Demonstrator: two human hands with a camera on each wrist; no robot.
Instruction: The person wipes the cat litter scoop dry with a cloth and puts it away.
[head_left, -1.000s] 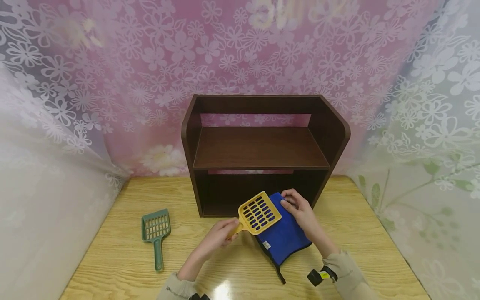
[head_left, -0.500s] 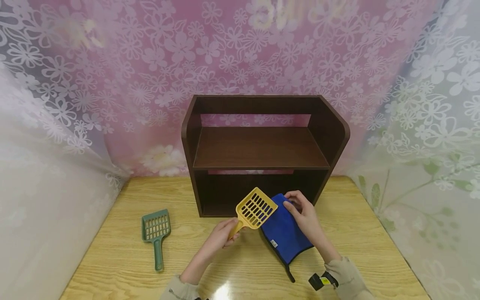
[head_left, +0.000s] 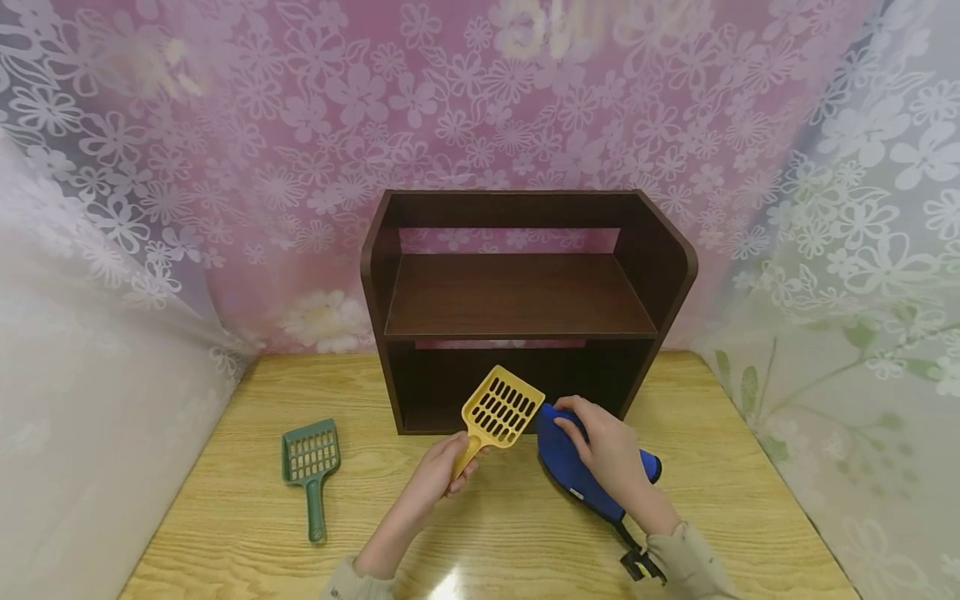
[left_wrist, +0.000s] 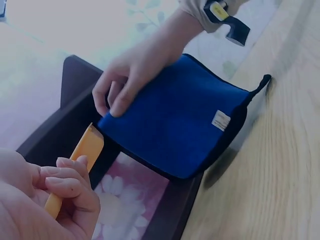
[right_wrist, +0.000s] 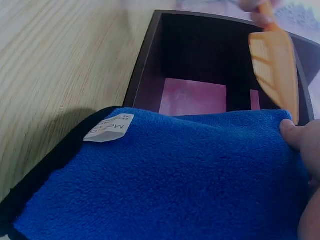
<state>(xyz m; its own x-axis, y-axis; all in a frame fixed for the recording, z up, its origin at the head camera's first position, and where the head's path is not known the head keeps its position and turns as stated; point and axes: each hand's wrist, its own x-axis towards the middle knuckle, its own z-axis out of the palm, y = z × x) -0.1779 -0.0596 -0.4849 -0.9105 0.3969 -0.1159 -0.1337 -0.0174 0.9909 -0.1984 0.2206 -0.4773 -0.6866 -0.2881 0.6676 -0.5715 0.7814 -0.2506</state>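
Note:
My left hand (head_left: 437, 473) grips the handle of a yellow slotted litter scoop (head_left: 503, 407), its head tilted up in front of the shelf's lower opening. My right hand (head_left: 606, 447) pinches a blue cloth (head_left: 564, 454) by its upper end. In the left wrist view the cloth (left_wrist: 170, 120) hangs down from the fingers, showing black edging, a white tag and a black loop at one corner. The right wrist view has the scoop (right_wrist: 274, 65) just beyond the pinched corner of the cloth (right_wrist: 180, 175); whether they touch I cannot tell.
A green litter scoop (head_left: 312, 467) lies on the wooden table (head_left: 225, 517) at the left. The dark brown two-tier shelf (head_left: 525, 296) stands behind my hands. Floral curtains (head_left: 322, 150) enclose the back and both sides.
The yellow scoop has moved left and slightly up, off the cloth it overlapped. My right hand has drawn the cloth to the right and turned it, so it looks narrower and folded from above.

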